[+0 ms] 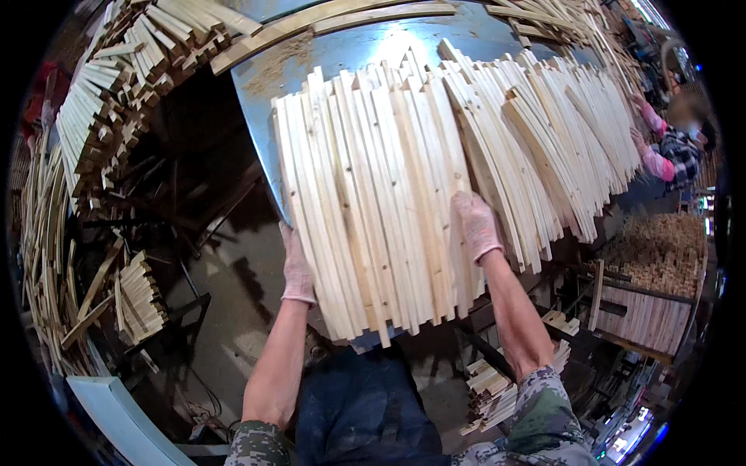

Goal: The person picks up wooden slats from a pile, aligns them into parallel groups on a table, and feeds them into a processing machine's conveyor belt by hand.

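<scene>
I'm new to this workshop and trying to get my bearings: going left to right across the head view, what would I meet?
Stacks of wooden strips → left hand at the edge of the fanned wooden slats → right hand flat on those slats → another person's pink-gloved hands.

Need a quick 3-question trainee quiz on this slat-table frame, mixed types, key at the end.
1. True or false: the left hand is bare.
2. The right hand rests on: A) the slats B) the metal table C) a box.
3. Fill in: a second person works at the ____ edge of the view.

Key: 1 false, it wears a glove. 2 A. 3 right.
</scene>
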Action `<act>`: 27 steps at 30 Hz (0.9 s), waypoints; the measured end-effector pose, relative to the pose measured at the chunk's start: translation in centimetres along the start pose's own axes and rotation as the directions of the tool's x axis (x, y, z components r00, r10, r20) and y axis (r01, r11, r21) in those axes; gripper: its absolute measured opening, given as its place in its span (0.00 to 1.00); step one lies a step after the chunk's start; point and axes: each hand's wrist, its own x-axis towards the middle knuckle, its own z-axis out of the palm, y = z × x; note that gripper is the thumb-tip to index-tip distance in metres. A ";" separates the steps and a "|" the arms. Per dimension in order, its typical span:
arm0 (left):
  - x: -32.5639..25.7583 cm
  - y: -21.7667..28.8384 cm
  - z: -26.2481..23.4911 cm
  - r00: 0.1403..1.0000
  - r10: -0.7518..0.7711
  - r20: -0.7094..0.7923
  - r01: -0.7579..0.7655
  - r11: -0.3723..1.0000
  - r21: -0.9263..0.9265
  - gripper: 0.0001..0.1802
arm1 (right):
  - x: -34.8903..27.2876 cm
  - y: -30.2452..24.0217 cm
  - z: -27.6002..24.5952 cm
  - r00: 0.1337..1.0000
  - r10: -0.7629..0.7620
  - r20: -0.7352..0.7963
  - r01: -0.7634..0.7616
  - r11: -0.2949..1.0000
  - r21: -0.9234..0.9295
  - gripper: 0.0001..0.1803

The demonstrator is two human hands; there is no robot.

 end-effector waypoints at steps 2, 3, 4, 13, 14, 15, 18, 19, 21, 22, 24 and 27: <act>-1.3 3.6 0.3 0.941 -0.301 0.152 0.336 0.798 -0.500 0.34 | -3.2 -1.8 0.7 0.978 0.209 -0.001 -0.195 0.913 0.359 0.12; -3.4 6.8 1.0 0.904 -0.405 0.135 0.417 0.771 -0.481 0.33 | -4.9 -3.2 0.0 0.942 0.330 0.060 -0.325 0.854 0.405 0.14; -5.3 8.5 1.1 0.860 -0.500 0.103 0.485 0.736 -0.472 0.33 | -6.2 -5.1 -1.1 0.893 0.434 0.121 -0.440 0.780 0.446 0.17; -16.3 5.2 -6.0 0.754 -0.627 0.195 0.653 0.683 -0.327 0.31 | -26.2 -14.8 -5.8 0.624 0.648 0.437 -0.702 0.219 0.678 0.29; -16.8 2.4 -7.4 0.743 -0.642 0.188 0.663 0.669 -0.337 0.33 | -27.4 -14.9 -6.2 0.602 0.653 0.460 -0.739 0.235 0.632 0.30; -17.0 2.3 -7.4 0.724 -0.661 0.196 0.685 0.656 -0.316 0.33 | -27.8 -14.7 -6.3 0.625 0.626 0.467 -0.731 0.260 0.631 0.30; -18.2 4.0 -6.5 0.654 -0.724 0.220 0.754 0.599 -0.271 0.35 | -29.6 -12.3 -5.7 0.736 0.513 0.443 -0.669 0.450 0.591 0.29; -18.1 4.9 -6.1 0.633 -0.739 0.229 0.772 0.581 -0.258 0.36 | -30.7 -10.7 -4.6 0.691 0.519 0.503 -0.699 0.306 0.646 0.29; -17.6 4.9 -6.5 0.641 -0.729 0.239 0.767 0.613 -0.190 0.37 | -30.4 -9.2 -3.2 0.614 0.486 0.622 -0.710 -0.003 0.704 0.27; -17.2 4.1 -7.2 0.672 -0.702 0.237 0.738 0.660 -0.141 0.38 | -29.0 -9.0 -3.5 0.602 0.433 0.671 -0.734 -0.032 0.679 0.21; -16.0 1.9 -8.5 0.696 -0.672 0.254 0.711 0.695 -0.109 0.39 | -28.8 -8.0 -2.5 0.584 0.390 0.712 -0.658 -0.287 0.696 0.19; -15.5 -0.6 -9.8 0.672 -0.670 0.315 0.737 0.646 -0.198 0.38 | -32.0 -5.2 -0.3 0.659 0.275 0.699 -0.580 -0.405 0.707 0.22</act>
